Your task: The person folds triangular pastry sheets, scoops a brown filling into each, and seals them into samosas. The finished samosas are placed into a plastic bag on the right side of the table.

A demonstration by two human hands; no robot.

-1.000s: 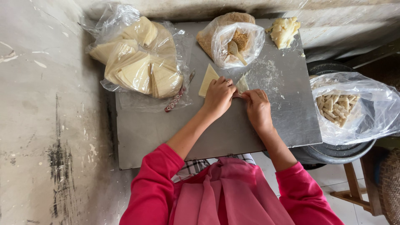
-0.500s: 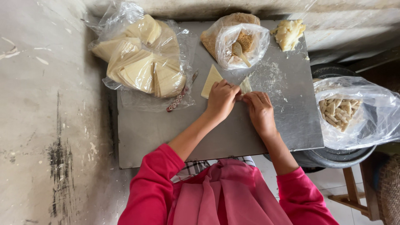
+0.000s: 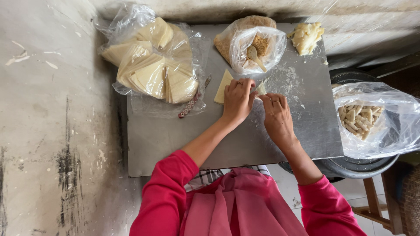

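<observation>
Grey and scuffed, a sheet-metal tabletop (image 3: pixel 166 148) fills the middle of the frame, set against a stained concrete wall that runs down the left side. Just above centre lies a pale triangular pastry wrapper (image 3: pixel 222 86), flat on the metal, with both hands on it. The left hand (image 3: pixel 238 99) covers its right part with fingers curled down, pressing or pinching the sheet; the right hand (image 3: pixel 276 114) sits just beside it, fingertips bent onto the far end of the same wrapper, where a small pale corner (image 3: pixel 261 88) shows. Both hands are closed down on the wrapper rather than spread (whether anything is pinched between thumb and finger I cannot tell, since the hands hide it).

The wrapper looks thin, light and limp, likely to tear or crease if pulled, and a little slippery from the flour dusted to the right. I judge it best taken by an edge or corner with light fingertip pressure.

At upper left a clear bag (image 3: pixel 153 70) holds stacked wrappers in fans. Top centre, an open bag of brown filling (image 3: pixel 253 43) has a spoon in it; a lump of dough (image 3: pixel 306 37) sits at upper right. At the right edge a bag of finished rolls (image 3: pixel 361 118) rests in a dark pan.
</observation>
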